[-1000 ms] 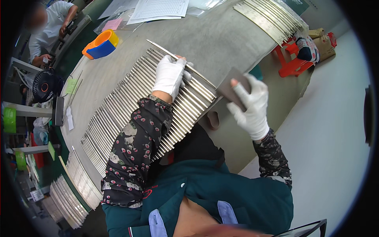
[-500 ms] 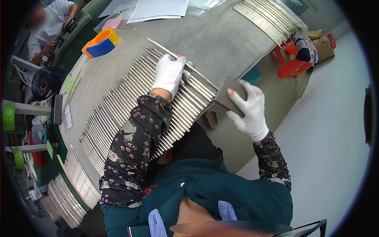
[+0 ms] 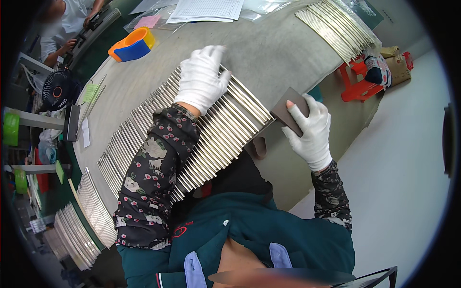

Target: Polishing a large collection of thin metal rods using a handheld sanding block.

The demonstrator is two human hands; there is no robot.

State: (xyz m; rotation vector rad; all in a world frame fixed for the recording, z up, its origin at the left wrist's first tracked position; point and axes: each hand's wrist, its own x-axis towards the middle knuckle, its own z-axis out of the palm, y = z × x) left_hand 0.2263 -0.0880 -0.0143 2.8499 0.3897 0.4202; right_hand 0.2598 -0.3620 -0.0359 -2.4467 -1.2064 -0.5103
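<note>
Many slim silvery metal rods [image 3: 225, 129] lie side by side in a slanting row across the table. Over the far right end of that row is my left hand [image 3: 201, 79], in a white glove. Its thumb is apart from the fingers, and no rod shows in its grasp. My right hand [image 3: 309, 127], gloved in white with a bare thumb tip, grips a flat grey-brown block [image 3: 290, 109], which looks like a sanding sponge. The block is just off the table's near edge, close to the end of the outermost rod.
A second batch of rods [image 3: 336, 31] lies at the far right. Papers [image 3: 206, 9] and an orange and blue tape ring [image 3: 132, 45] are toward the back. A red stool [image 3: 357, 81] holding bags stands beyond the table. At left are a black fan [image 3: 57, 90] and another person [image 3: 67, 29].
The rod that my left hand held raised at an angle now lies at the end of the row. That hand has loosened and moved farther away. My right hand keeps the block.
</note>
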